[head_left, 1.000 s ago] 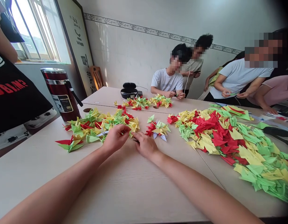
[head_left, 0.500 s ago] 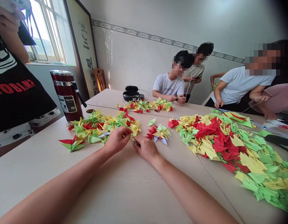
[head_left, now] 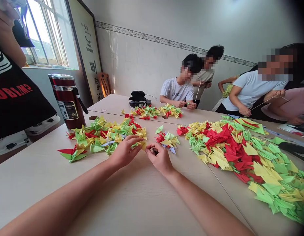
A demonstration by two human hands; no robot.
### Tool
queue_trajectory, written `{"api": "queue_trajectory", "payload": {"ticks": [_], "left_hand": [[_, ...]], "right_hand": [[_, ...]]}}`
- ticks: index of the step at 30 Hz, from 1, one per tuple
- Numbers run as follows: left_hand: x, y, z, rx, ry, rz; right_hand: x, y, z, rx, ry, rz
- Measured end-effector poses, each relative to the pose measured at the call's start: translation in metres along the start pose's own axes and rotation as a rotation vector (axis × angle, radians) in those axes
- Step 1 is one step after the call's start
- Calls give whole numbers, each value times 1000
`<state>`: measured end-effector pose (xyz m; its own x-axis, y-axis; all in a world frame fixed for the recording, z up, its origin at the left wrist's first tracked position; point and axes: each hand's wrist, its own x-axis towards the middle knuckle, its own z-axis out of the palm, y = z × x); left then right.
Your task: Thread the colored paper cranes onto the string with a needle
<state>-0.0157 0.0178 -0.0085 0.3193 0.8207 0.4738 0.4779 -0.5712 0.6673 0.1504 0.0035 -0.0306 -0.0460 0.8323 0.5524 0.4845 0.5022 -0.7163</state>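
My left hand (head_left: 126,150) is closed, thumb and fingers pinching a small yellow folded paper crane (head_left: 143,145). Close by on the right, my right hand (head_left: 162,158) is curled with its thumb and finger at the crane's edge. A small dark thing (head_left: 155,151) shows inside its curled fingers, too small to make out. Beyond my left hand spreads a heap of green, yellow and red paper cranes (head_left: 102,132). A smaller cluster of cranes (head_left: 168,139) lies just past my right hand.
A large pile of folded paper cranes (head_left: 230,147) covers the table's right side. At left stands a dark red vacuum flask (head_left: 68,101). More cranes (head_left: 147,112) and an open black case (head_left: 138,99) lie farther back. Several people are around the table (head_left: 142,203).
My hands have drawn slightly apart, and the yellow paper now shows between them. My right hand has shifted a little right. At far right, a person's hand has risen, pulling a thread.
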Motion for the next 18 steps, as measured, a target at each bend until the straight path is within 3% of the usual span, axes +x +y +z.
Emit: {"api": "queue_trajectory", "payload": {"ticks": [8,18], "left_hand": [[1,6,-1,-62,-17,-146],[8,3,-4,-520,56,-382]], "right_hand": [[-3,-11,0,131,-33,-22],[1,-1,-2,257,-6,154]]}}
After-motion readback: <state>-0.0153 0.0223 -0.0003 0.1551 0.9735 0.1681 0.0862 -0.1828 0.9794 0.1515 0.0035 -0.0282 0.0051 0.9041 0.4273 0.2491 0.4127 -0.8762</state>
